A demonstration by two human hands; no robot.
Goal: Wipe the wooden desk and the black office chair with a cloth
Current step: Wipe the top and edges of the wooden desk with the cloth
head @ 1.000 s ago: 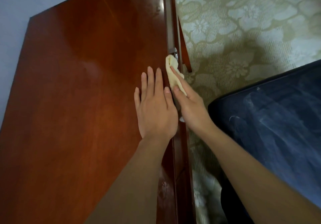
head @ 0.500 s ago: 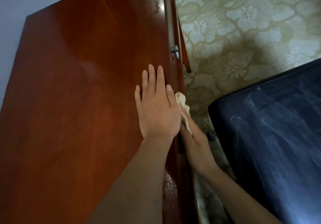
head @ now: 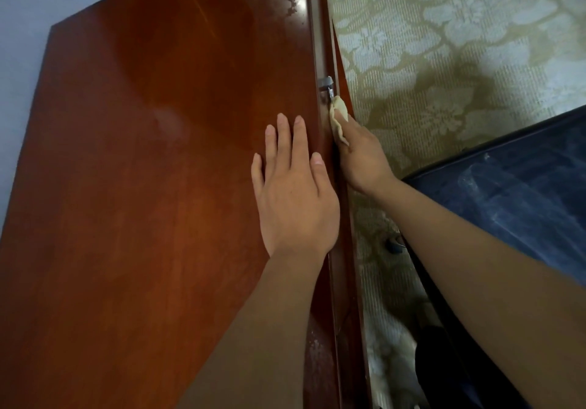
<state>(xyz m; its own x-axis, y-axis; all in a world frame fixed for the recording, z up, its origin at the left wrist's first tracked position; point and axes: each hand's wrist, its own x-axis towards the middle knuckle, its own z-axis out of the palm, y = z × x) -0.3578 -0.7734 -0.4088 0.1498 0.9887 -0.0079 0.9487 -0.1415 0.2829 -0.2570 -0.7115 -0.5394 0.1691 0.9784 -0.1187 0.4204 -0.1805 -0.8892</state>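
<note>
The left hand (head: 295, 193) lies flat, fingers straight, on the desk (head: 142, 186) — the right hand (head: 361, 158) grips the cloth (head: 337, 117) against its edge.

Dim, warm indoor light; small white glare spot near the far edge of the glossy reddish-brown wooden desk top (head: 142, 186), soft sheen below it; diffuse shadow on the green-and-cream flowered carpet (head: 444, 44); edges bowed by wide lens; lower corners darkest.

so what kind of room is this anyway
Likely a carpeted office or study, though little shows: a polished wooden desk, a floral patterned carpet beside it, and a dark padded chair at the right. The right hand holds a cloth at the desk's edge.
</note>
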